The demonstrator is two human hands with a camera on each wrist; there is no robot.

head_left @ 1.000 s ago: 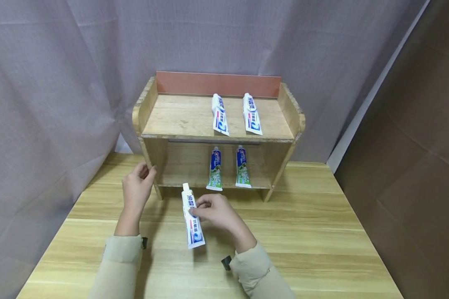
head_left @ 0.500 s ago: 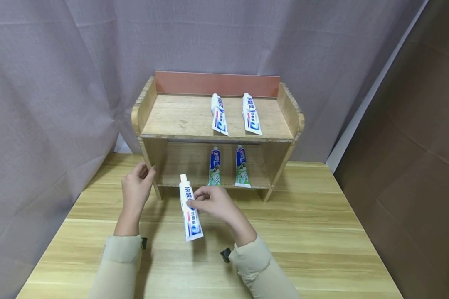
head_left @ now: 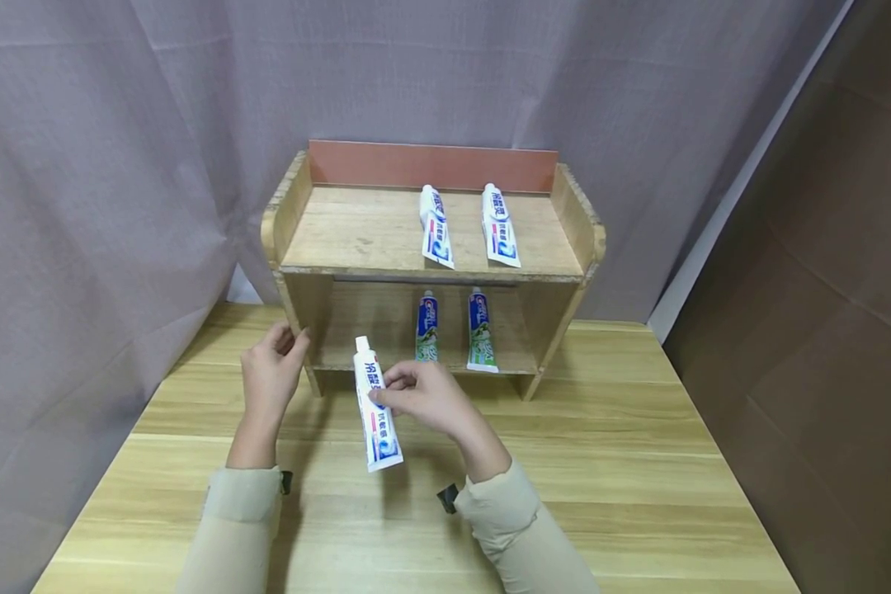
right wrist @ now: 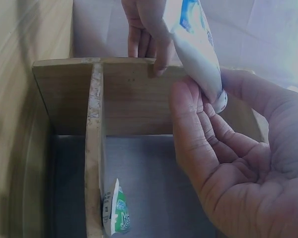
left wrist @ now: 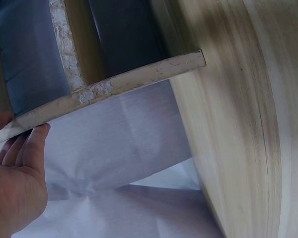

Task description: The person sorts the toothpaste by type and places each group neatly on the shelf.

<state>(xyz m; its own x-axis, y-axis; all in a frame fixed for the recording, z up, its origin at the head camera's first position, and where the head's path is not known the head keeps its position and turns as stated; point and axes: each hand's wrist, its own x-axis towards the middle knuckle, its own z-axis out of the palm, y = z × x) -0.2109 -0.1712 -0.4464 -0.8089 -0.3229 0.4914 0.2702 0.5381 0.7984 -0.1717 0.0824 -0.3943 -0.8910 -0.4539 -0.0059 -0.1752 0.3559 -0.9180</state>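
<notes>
A white toothpaste tube (head_left: 377, 425), cap pointing away, is pinched by my right hand (head_left: 434, 404) above the table, in front of the shelf's left half. Thumb lies on one face and fingers behind, as the right wrist view shows. With thumb and fingers on either side, my left hand (left wrist: 21, 173) grips the left side panel (left wrist: 124, 87) of a two-tier wooden shelf (head_left: 364, 239). Two more white toothpaste tubes (head_left: 436, 227) lie on the upper tier. On the lower tier are two blue-and-green toothpaste tubes (head_left: 480, 330); my right hand hides the lower end of one.
The shelf stands on a wood-grain table (head_left: 609, 462). A grey curtain (head_left: 416, 74) hangs behind it, and a brown panel (head_left: 809, 272) rises at the right. The upper tier's left half is bare wood.
My right hand has carried the white toothpaste tube slightly forward and a little left, now covering the end of a blue-and-green tube. The left hand has stayed on the shelf panel.
</notes>
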